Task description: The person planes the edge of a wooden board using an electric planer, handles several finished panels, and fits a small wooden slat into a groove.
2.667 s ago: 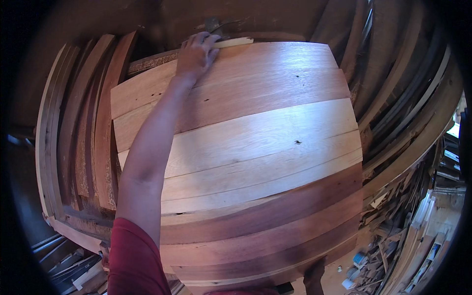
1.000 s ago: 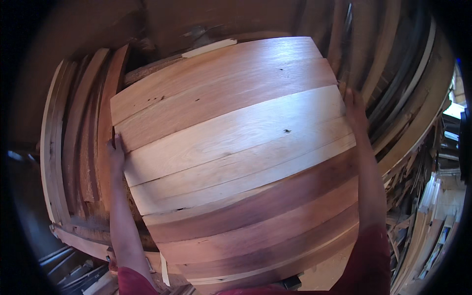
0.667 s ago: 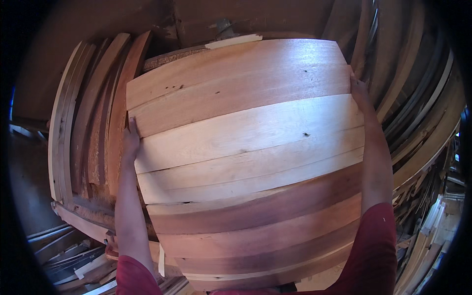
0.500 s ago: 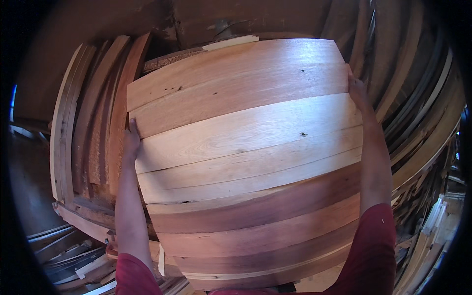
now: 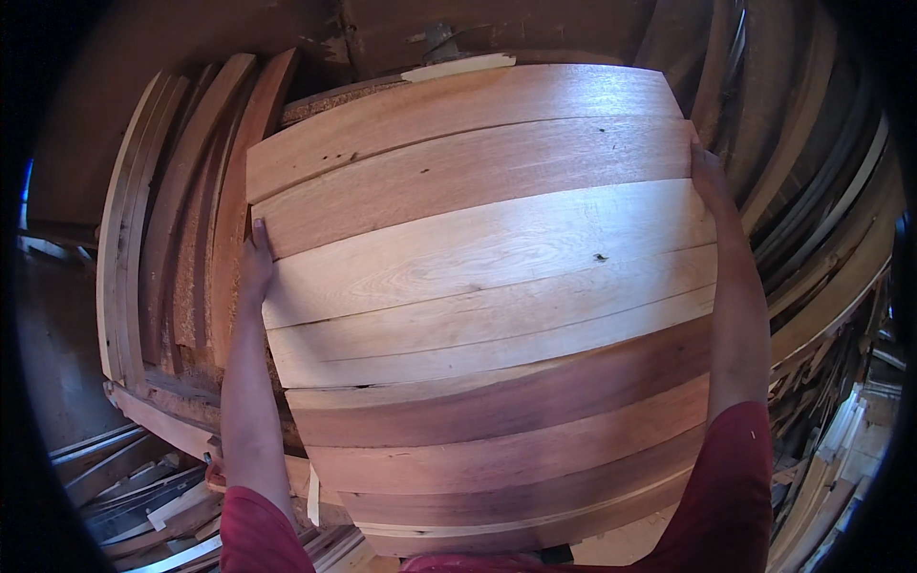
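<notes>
A large glued wooden panel [image 5: 478,286], made of several horizontal boards in pale and reddish tones, fills the middle of the head view. My left hand [image 5: 254,265] grips its left edge, fingers hidden behind the wood. On the opposite edge, near the top, my right hand [image 5: 709,177] holds the panel the same way. Both forearms in dark red sleeves run up from the lower edge.
Upright boards and panels [image 5: 181,239] lean stacked at the left. More planks [image 5: 841,220] stand at the right. Loose offcuts and strips [image 5: 143,487] lie on the floor at lower left. A pale scrap piece [image 5: 457,67] sits above the panel's top edge.
My left hand left the panel's top and took its left edge, and my right hand came onto the right edge. The panel has since shifted slightly right and stayed held.
</notes>
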A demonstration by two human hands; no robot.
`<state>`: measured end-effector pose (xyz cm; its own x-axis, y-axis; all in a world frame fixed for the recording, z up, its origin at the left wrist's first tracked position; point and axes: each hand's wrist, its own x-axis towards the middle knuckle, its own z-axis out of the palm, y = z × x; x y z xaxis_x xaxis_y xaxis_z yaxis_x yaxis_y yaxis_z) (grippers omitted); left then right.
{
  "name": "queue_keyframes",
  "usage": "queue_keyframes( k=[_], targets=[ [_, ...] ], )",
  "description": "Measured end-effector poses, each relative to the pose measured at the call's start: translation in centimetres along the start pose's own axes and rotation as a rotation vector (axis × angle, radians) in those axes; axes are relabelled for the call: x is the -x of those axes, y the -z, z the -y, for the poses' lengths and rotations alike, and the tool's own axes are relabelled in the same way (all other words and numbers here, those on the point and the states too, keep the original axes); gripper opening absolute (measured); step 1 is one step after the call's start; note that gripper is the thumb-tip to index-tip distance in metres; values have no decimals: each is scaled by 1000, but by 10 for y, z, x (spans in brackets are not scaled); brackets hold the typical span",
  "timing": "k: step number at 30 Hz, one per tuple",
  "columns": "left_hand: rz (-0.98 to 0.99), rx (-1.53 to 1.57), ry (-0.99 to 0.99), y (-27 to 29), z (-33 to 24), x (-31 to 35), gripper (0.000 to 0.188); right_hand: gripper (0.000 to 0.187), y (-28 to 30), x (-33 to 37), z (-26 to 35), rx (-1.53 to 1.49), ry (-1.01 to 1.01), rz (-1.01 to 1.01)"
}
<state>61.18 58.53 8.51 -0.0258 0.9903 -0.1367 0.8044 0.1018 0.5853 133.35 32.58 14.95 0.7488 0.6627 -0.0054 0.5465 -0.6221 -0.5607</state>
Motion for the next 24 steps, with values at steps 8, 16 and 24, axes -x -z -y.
queue_keyframes(
  k=[8, 16, 24],
  targets=[
    [154, 134, 129, 6, 7, -33, 73, 78, 4, -44, -43, -84, 6, 68],
    [246, 496, 60, 30, -3, -21, 64, 88, 10, -31, -1, -229, -69, -143],
    [106, 751, -54, 35, -30, 38, 61, 86, 27, 16, 22, -549, -108, -337]
  ],
)
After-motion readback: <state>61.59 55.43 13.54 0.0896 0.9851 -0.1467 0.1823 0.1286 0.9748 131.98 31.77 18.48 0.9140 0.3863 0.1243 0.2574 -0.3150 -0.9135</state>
